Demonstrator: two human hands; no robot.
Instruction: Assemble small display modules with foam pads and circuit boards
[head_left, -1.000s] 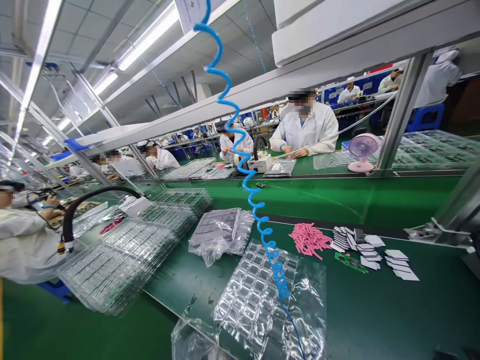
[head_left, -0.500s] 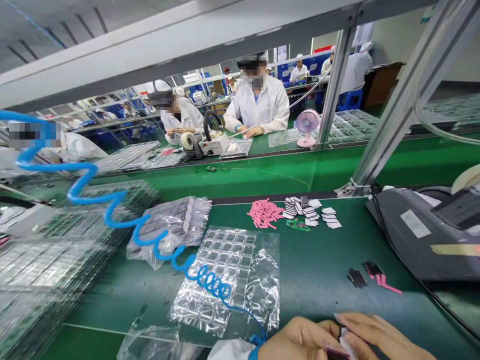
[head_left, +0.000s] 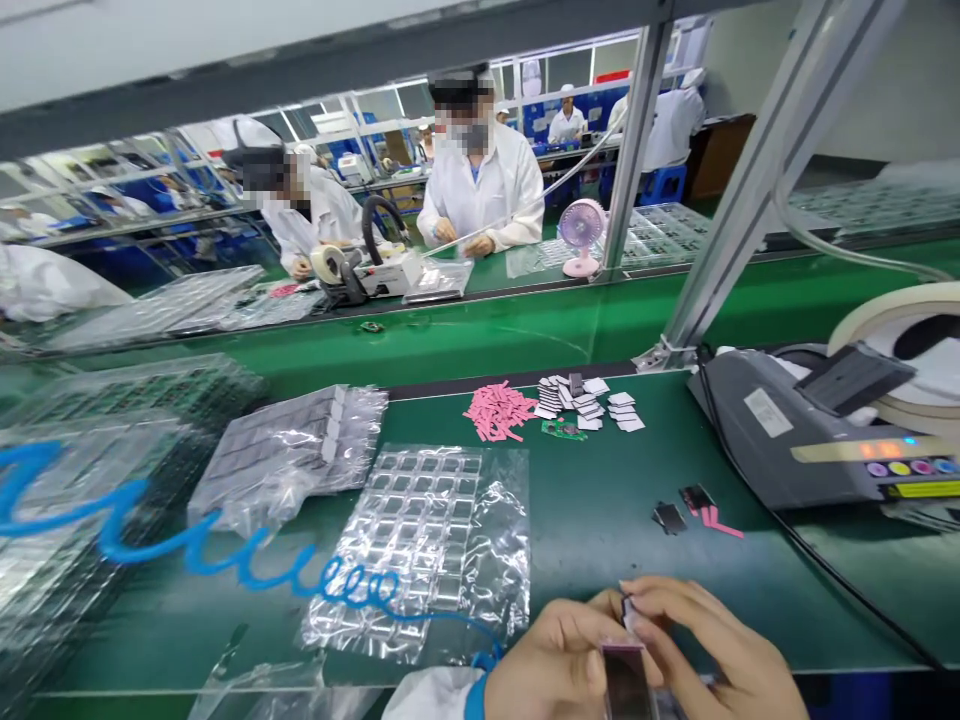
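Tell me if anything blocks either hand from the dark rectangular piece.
Nothing visible does. The left hand holds the dark rectangular piece, and the right hand is close beside it. The blue coiled cord lies off to the left, clear of the piece.

Ahead of my left hand [head_left: 551, 660], open green bench [head_left: 589, 515] runs between the clear tray [head_left: 420, 515] and the small dark pieces [head_left: 670, 518] — I could pass there. Leftward, the blue coiled cord [head_left: 360, 585] lies across my way — rightward, a tape dispenser [head_left: 802, 425] and black cable [head_left: 823, 572].
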